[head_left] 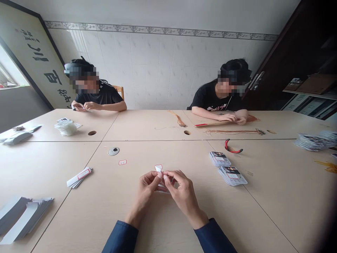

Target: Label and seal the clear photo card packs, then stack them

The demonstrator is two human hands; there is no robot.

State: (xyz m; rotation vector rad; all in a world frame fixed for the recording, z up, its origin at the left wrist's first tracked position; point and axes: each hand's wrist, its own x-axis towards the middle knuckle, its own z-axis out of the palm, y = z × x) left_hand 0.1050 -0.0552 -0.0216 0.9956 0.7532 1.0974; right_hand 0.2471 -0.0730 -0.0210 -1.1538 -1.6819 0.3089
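Note:
My left hand (147, 189) and my right hand (180, 191) meet over the middle of the light wooden table (131, 218). Both are closed in a pinch on a small white sticker label (158, 168) with a red border, held just above the tabletop. A thin clear packet seems to lie under my fingers, mostly hidden. Another small red-bordered label (122, 162) lies flat on the table to the upper left of my hands. Dark blue sleeves cover both wrists.
Two stacks of packaged cards (228, 168) lie right of my hands, with red-handled scissors (233, 147) beyond. Label strips (79, 177) and grey paper stacks (21, 216) lie left. A round metal disc (113, 151) sits ahead. Two people sit across, working with tassels (180, 120) and packets.

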